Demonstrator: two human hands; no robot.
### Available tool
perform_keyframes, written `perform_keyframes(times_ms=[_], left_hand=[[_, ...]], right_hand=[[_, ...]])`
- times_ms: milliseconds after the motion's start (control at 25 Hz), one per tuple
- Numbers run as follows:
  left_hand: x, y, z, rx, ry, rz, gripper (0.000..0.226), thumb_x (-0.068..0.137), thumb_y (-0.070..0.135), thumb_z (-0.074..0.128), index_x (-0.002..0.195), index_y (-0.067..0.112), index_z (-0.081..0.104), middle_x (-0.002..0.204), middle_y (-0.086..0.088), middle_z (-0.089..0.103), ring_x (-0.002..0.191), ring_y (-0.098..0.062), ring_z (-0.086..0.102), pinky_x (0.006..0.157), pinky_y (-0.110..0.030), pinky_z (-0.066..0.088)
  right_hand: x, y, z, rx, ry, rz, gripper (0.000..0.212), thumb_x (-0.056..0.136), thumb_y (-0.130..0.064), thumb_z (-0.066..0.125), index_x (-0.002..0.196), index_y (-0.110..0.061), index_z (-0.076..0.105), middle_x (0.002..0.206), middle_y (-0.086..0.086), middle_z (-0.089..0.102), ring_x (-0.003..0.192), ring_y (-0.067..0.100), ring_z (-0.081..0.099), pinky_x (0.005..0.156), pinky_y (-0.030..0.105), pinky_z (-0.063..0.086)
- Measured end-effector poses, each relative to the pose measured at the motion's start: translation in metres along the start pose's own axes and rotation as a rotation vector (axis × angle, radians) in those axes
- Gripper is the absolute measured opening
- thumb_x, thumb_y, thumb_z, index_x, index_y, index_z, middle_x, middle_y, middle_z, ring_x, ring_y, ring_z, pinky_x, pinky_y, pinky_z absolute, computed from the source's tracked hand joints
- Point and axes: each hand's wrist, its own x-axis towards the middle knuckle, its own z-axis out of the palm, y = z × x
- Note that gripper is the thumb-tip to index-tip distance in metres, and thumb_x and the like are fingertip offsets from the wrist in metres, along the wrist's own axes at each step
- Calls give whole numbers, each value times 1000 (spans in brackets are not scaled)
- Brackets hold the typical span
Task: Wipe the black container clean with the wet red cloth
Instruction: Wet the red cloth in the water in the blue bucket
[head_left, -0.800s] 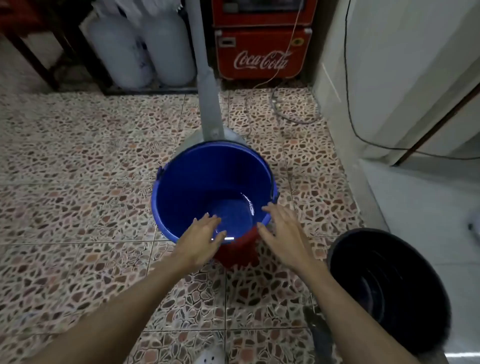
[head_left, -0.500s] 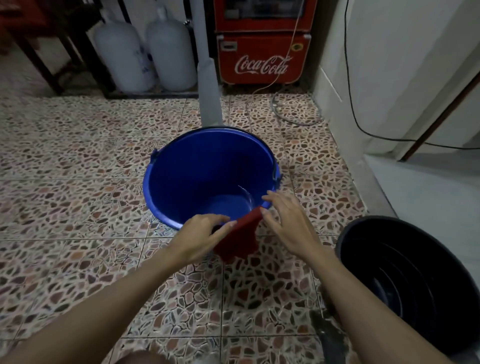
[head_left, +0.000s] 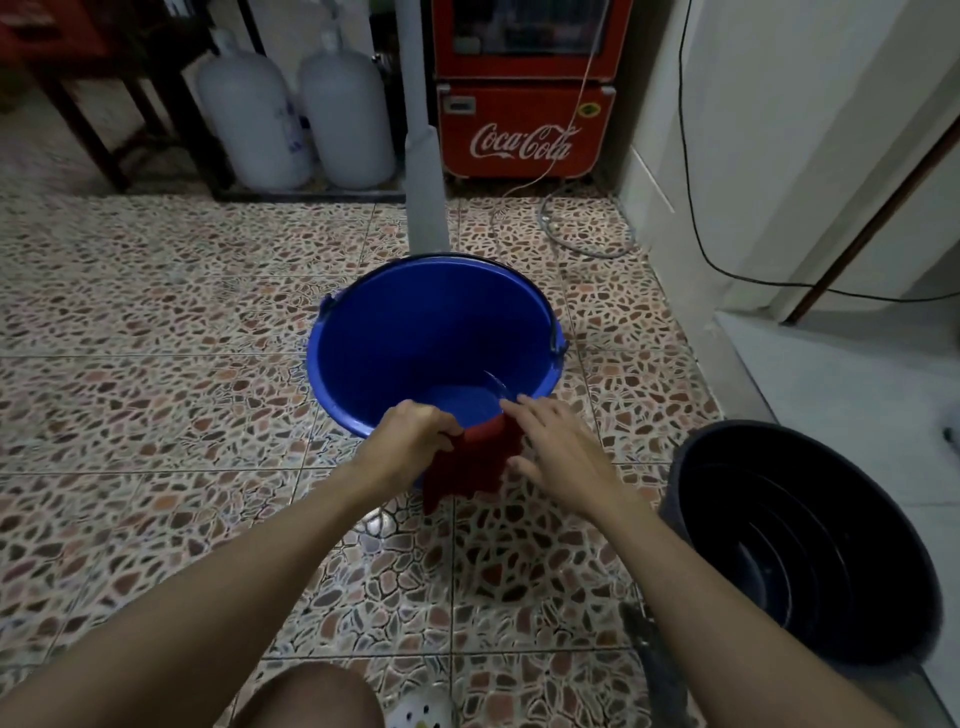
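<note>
The red cloth (head_left: 474, 464) hangs over the near rim of a blue bucket (head_left: 400, 332) that holds a little water. My left hand (head_left: 410, 435) is clenched on the cloth's left edge. My right hand (head_left: 558, 441) rests against the cloth's right side, thumb under it and fingers spread; its grip is unclear. The black container (head_left: 810, 540) stands on the floor to the right, beside my right forearm, untouched by either hand. Its ribbed inside is dark.
A grey post (head_left: 425, 171) rises just behind the bucket. Two white water jugs (head_left: 296, 109) and a red Coca-Cola cooler (head_left: 524, 104) line the back. A white wall with a black cable (head_left: 717, 260) and a raised step lie on the right. My knee shows at the bottom.
Both hands came down onto the bucket's near rim. The left hand closed on the red cloth and drew it up a little; the right hand moved in against its right side.
</note>
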Motion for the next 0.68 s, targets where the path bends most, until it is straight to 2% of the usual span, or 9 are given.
perform_keyframes(times_ms=[80,160,280,440,520,600,680], left_hand=[[0,-2,-12,55,-13,59,22,80,-1,67,95,13,76,88,-5,75,84,-21,68,73,-29,49],[-1,0,-28,96,-13,121,19,83,6,67,98,13,75,91,-5,73,87,-23,66,74,-33,48],[-4,11,-56,106,-6,188,19,85,9,66,103,11,73,96,-8,71,91,-26,64,77,-37,50],[-7,28,-86,220,-149,213,33,82,14,72,115,10,68,109,-8,68,105,-25,58,87,-37,45],[-11,42,-95,275,-210,246,26,82,15,71,107,10,70,104,-7,69,100,-24,60,86,-40,47],[-16,65,-101,188,-196,246,13,85,14,66,98,13,70,93,-3,71,88,-20,63,78,-38,50],[-24,97,-102,-13,-176,203,7,89,19,63,95,17,67,88,-2,69,78,-16,63,69,-33,50]], right_hand=[[10,-8,-2,-64,-27,9,66,89,-38,62,146,-29,30,155,2,29,141,26,23,113,44,26],[14,-15,-7,-105,7,-18,47,89,-36,61,133,-25,48,149,3,39,135,28,32,107,44,32],[8,-25,-24,-145,121,-88,20,92,-28,58,110,-20,60,125,-2,60,114,26,47,92,42,42],[-21,-32,-66,-105,121,-98,8,90,-23,55,96,-18,57,98,1,63,92,24,53,74,43,48],[-43,-34,-89,-83,77,-87,3,87,-22,53,88,-19,54,87,1,61,81,22,54,67,44,49],[-71,-34,-114,-16,21,-14,5,84,-22,54,82,-19,51,80,1,58,74,23,54,64,43,48],[-107,-34,-142,60,17,102,14,79,-21,60,76,-16,48,76,4,58,71,25,55,62,41,44]])
